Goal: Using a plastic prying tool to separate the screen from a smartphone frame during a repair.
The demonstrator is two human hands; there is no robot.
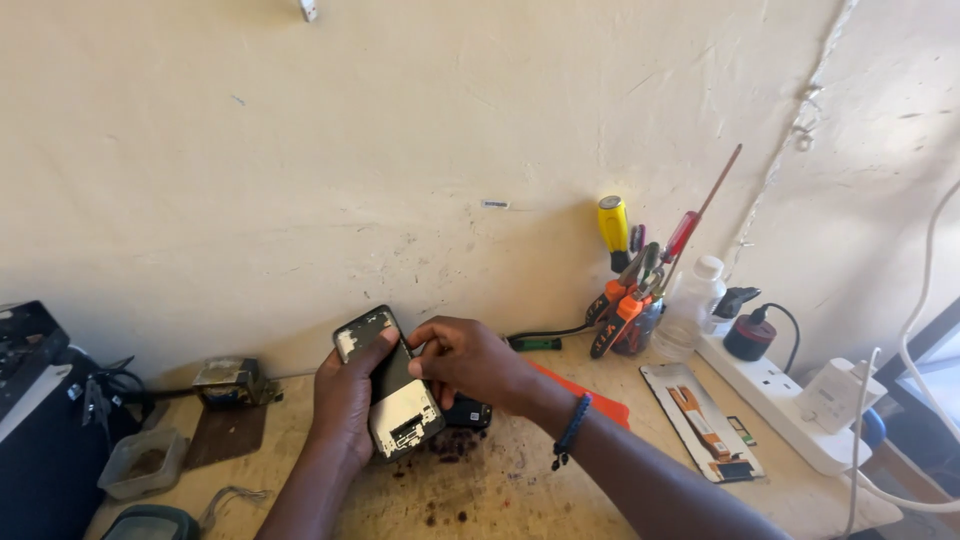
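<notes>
An opened smartphone (400, 400) with its back cover off, showing a black battery and metal plates, is held upright above the wooden bench. My left hand (345, 400) grips it from the left side and underneath. My right hand (470, 362) rests its fingertips on the phone's upper right edge, near the battery; what the fingers pinch is hidden. A blue bead bracelet (572, 430) circles my right wrist. A small black part (468, 412) lies on the bench just behind the phone.
A jar of screwdrivers and pliers (632, 300) stands at the back wall beside a clear bottle (690, 305). A white power strip (790, 395) with plugs runs along the right. A detached phone screen (705, 422) lies right; a plastic tub (140, 462) sits left.
</notes>
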